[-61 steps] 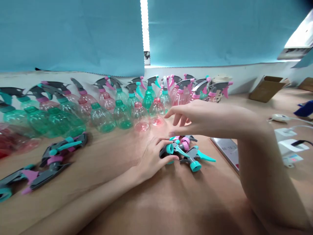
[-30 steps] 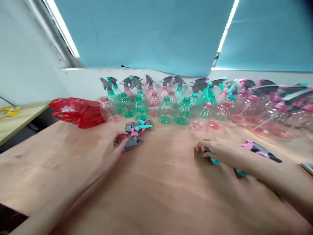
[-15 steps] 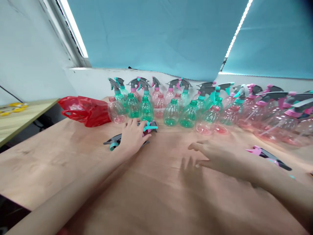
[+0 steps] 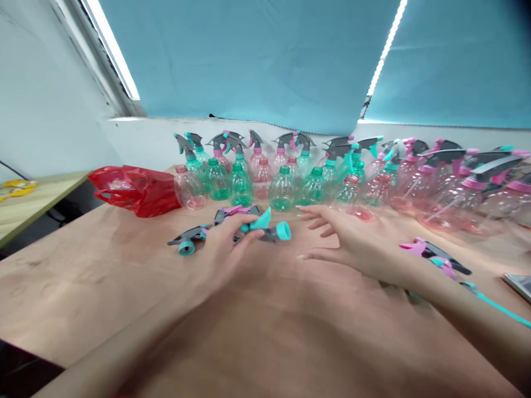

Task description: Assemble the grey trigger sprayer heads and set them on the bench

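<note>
My left hand is closed round a grey and turquoise spray head, its turquoise collar pointing right. Behind and beside that hand lie more loose spray heads, among them one with a turquoise collar and one with pink parts. My right hand holds nothing; its fingers are spread toward the held spray head, apart from it. To the right of my right forearm rest grey and pink spray heads. An open-necked green bottle stands just beyond my hands.
Clear, green and pink bottles line the wall, several topped with spray heads. A red plastic bag lies at the left. At the right edge are a flat dark object and a turquoise strip. A second table stands far left.
My left hand has picked up a turquoise-collared spray head from the pile and brought it right. My right hand has moved up, nearer to it. The view has shifted slightly.
</note>
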The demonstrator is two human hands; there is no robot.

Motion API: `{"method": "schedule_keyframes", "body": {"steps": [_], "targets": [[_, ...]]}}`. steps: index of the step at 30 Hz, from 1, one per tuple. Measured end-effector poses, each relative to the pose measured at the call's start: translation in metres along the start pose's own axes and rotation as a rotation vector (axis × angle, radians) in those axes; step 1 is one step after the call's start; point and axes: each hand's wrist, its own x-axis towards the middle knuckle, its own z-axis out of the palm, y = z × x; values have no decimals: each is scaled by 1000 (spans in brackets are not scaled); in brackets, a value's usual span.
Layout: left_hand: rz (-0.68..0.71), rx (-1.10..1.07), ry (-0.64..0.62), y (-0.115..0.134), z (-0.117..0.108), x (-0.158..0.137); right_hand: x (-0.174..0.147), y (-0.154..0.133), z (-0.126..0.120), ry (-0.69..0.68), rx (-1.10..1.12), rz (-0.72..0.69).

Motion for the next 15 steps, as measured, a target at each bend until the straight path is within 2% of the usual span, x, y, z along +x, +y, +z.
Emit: {"method": "schedule_keyframes", "body": {"steps": [2, 5, 8, 11, 13, 15], "targets": [[-147, -463, -115, 22, 7, -7, -7, -1, -4, -48, 133, -7], [-330, -811, -294, 43, 21, -13, -21, -5, -7, -135, 265, -9], [-353, -877, -414, 51, 33, -14, -34, -1, -8, -128, 256, 3], [-212, -815, -542, 51, 40, -8, -44, 11, -11, -149, 202, 10], [-126, -874, -627, 50, 44, 0, -48, 19, -15, -145, 146, -13], [-150, -991, -651, 53, 49, 8, -52, 26, -21, -149, 107, -46]]}}
